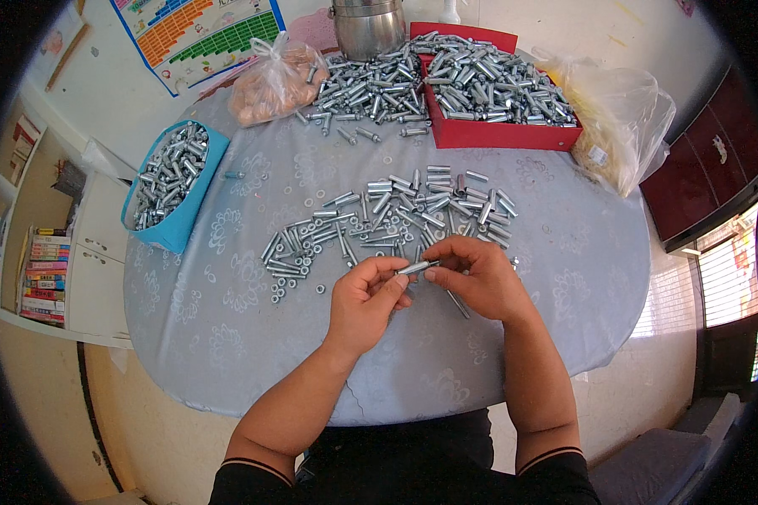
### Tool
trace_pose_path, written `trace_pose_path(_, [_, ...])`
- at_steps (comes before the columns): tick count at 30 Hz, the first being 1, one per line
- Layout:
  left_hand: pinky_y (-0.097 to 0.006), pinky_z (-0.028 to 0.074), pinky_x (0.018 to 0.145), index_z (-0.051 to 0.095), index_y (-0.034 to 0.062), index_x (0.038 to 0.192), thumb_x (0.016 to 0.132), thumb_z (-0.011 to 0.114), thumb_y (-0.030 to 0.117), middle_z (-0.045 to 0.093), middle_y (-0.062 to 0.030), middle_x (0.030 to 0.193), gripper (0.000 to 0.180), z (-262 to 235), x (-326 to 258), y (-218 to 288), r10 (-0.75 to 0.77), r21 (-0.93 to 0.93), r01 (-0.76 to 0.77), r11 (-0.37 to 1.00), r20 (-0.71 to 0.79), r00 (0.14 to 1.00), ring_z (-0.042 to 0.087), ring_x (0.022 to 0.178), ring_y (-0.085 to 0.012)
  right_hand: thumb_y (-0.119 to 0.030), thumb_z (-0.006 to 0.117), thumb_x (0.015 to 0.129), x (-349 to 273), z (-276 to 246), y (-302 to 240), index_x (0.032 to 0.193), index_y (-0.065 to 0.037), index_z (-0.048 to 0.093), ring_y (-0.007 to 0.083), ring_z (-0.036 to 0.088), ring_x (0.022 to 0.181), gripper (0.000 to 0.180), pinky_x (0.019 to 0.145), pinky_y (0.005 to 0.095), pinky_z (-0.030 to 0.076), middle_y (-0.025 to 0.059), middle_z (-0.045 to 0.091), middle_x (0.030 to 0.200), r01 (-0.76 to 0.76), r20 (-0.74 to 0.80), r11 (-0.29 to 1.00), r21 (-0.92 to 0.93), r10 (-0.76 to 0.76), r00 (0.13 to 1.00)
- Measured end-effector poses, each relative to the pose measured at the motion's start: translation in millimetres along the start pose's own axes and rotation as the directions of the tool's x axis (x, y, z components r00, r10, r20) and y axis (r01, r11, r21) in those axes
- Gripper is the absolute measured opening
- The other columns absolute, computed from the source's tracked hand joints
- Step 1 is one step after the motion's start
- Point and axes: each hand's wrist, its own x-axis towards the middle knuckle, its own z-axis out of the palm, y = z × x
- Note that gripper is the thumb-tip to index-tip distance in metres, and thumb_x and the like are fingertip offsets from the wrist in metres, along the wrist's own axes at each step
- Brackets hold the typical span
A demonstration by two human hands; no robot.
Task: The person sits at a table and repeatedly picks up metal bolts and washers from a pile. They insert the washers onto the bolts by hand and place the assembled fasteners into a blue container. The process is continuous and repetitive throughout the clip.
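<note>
A slim silver metal piece [413,268] is held above the worktop [253,362], just on the person's side of scattered sleeves [439,169] and nuts [280,291]. Handling it well likely calls for a steady left hold, ends kept in line, and light, unforced fingertip pressure from the right. The left hand [366,296] pinches one end, thumb against curled fingers; the right hand [478,276], wrist arched, pinches the other. Both forearms [543,379] angle inward.
</note>
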Motion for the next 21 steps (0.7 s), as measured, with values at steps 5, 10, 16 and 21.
trace_pose_path(5, [-0.023,0.052,0.063,0.060,-0.0013,0.112,0.093,0.058,0.004,0.068,-0.0094,0.094,0.020,-0.4,0.0,-0.6,0.013,0.012,-0.013,1.000,0.010,1.000,0.062,0.071,-0.0107,-0.003,0.068,0.084,0.0,1.5,2.6,0.099,0.002,0.065,0.0081,0.058,0.072,0.017,0.064,0.0250,0.049,0.0035,0.065,0.081,0.035,-0.013,0.999,-0.003,-0.035,0.999])
trace_pose_path(10, [-0.022,0.052,0.063,0.060,-0.0014,0.112,0.093,0.058,0.004,0.068,-0.0094,0.094,0.020,-0.4,-0.2,-1.5,0.004,0.004,-0.004,1.000,0.006,1.000,0.062,0.072,-0.0106,-0.007,0.069,0.084,0.1,1.9,3.1,0.099,0.002,0.065,0.0084,0.057,0.070,0.018,0.063,0.0253,0.048,0.0048,0.064,0.078,0.029,-0.015,0.999,-0.032,-0.030,0.999])
trace_pose_path(16, [-0.023,0.053,0.064,0.060,-0.0014,0.111,0.093,0.058,0.004,0.068,-0.0089,0.093,0.019,-0.7,-0.1,-0.6,0.003,0.015,-0.003,1.000,0.007,1.000,0.062,0.072,-0.0105,-0.010,0.069,0.084,1.1,2.8,5.9,0.098,0.002,0.064,0.0105,0.059,0.070,0.019,0.064,0.0268,0.049,0.0075,0.065,0.079,0.042,-0.012,0.998,-0.056,-0.042,0.999])
trace_pose_path(21, [-0.023,0.053,0.064,0.060,-0.0017,0.111,0.092,0.059,0.003,0.067,-0.0084,0.092,0.020,0.0,-0.1,-0.3,-0.010,0.027,0.010,1.000,0.001,1.000,0.062,0.073,-0.0103,-0.009,0.069,0.083,0.9,4.5,10.0,0.098,0.002,0.065,0.0141,0.061,0.071,0.019,0.065,0.0284,0.050,0.0105,0.066,0.081,0.047,-0.022,0.998,-0.048,-0.049,0.999])
